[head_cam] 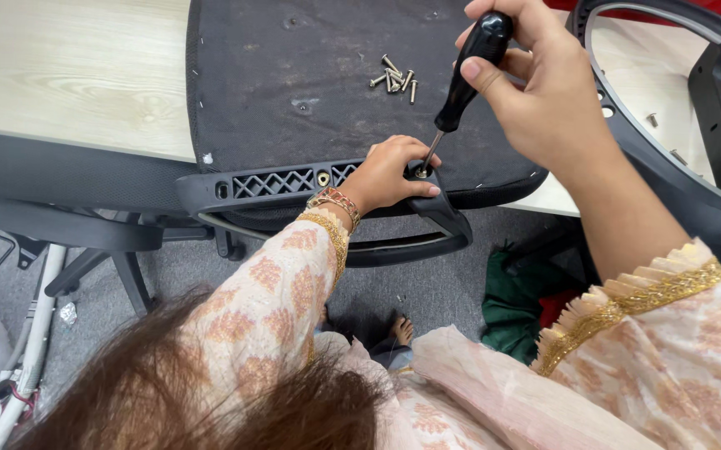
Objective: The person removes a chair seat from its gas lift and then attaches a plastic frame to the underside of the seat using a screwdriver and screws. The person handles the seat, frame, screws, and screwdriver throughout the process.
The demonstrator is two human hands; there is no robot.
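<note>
1. Upturned chair seat (294, 50), dark fabric underside facing up, resting on a pale wooden table (69, 75), near edge overhanging.
2. Black plastic armrest bracket (294, 182) with lattice cutouts, laid along the seat's near edge.
3. Second black chair frame (710, 125) lying on the table at far right.
4. Right hand (543, 92) closed around the black handle of a screwdriver (464, 83), shaft slanting down and leftward to the bracket.
5. Left hand (389, 175) curled over the bracket, fingertips pinched beside the screwdriver tip, steadying a screw (420, 172) there.
6. Small heap of loose screws (395, 81) on the seat underside, far of the left hand.
</note>
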